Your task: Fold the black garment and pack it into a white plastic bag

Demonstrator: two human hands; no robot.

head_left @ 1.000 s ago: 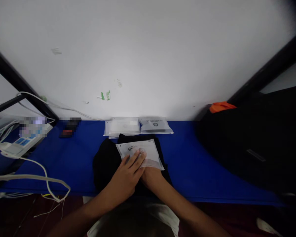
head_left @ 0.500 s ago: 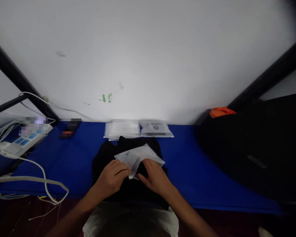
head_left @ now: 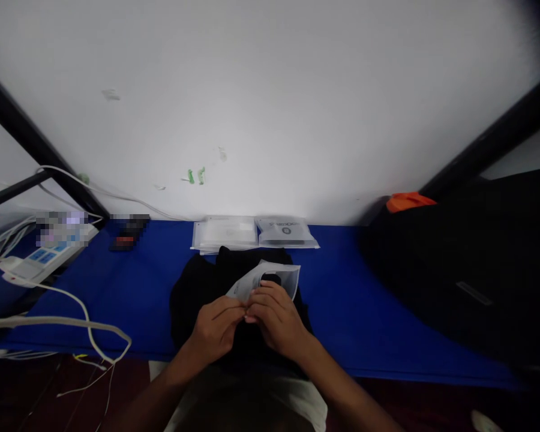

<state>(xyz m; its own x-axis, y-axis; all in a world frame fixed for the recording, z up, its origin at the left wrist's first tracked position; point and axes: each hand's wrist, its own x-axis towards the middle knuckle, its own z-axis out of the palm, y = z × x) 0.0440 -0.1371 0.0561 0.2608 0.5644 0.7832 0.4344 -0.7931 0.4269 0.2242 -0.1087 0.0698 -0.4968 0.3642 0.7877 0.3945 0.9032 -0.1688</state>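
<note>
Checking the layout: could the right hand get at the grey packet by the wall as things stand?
Probably yes. The packet lies flat and uncovered on the blue surface, straight beyond the black cloth, with nothing standing between. But the right hand, like the left hand, is holding a pouch.

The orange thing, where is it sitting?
The orange thing sits far right in the head view, against the white wall, atop the black bag.

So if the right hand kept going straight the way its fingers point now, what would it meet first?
The right hand points up and left, toward the wall. It already grips the pouch with the left hand, so the pouch comes first. Beyond it lies the black cloth, then probably the flat packets, though depth is unclear.
</note>
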